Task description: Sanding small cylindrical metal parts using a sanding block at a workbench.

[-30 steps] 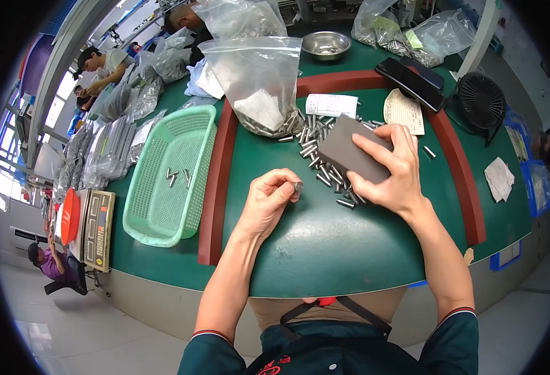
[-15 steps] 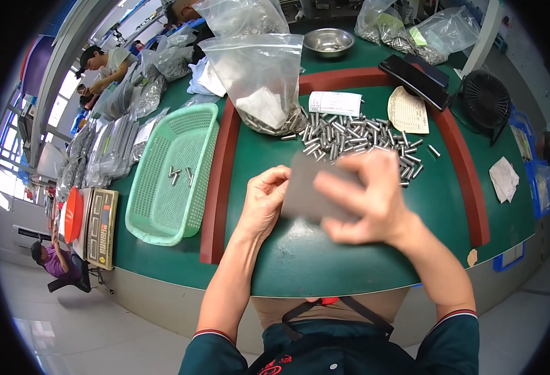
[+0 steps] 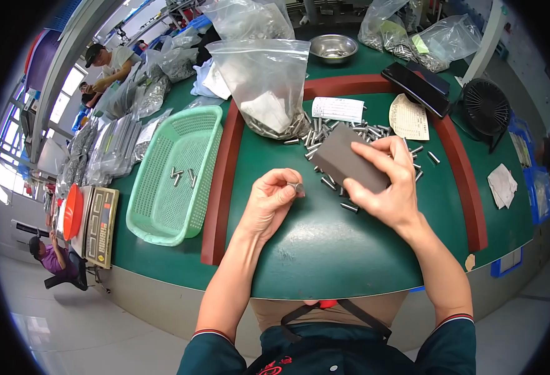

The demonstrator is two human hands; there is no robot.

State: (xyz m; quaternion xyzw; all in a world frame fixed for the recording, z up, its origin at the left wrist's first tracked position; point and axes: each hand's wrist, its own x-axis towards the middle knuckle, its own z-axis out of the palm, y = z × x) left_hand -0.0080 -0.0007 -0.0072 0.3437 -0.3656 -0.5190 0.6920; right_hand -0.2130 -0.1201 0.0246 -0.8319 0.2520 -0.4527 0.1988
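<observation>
— What does the left hand (image 3: pixel 273 201) have, there at the centre of the frame?

— A small metal pin (image 3: pixel 297 186), pinched between the thumb and the curled fingertips (image 3: pixel 287 181). The pin sticks out at the upper right of the fist, just clear of the knuckles; the other fingers are folded tight.

— And the right hand (image 3: pixel 388 187)?

— Closed around a grey block (image 3: pixel 348 159), right of centre. The thumb lies along the block's near edge and the fingers wrap over its far right end, so most of the block juts up and left from the grip. It hangs tilted above the heap of loose metal pins (image 3: pixel 337 134) on the green work mat (image 3: pixel 325 244).

— How near are pin and block?

— Near, but apart; the pin sits lower left of the block's bottom corner.

— Anything else close by?

— A clear plastic bag (image 3: pixel 265 81) of pins at upper centre, and a green basket (image 3: pixel 171 175) to the left with a few pins in it.
</observation>
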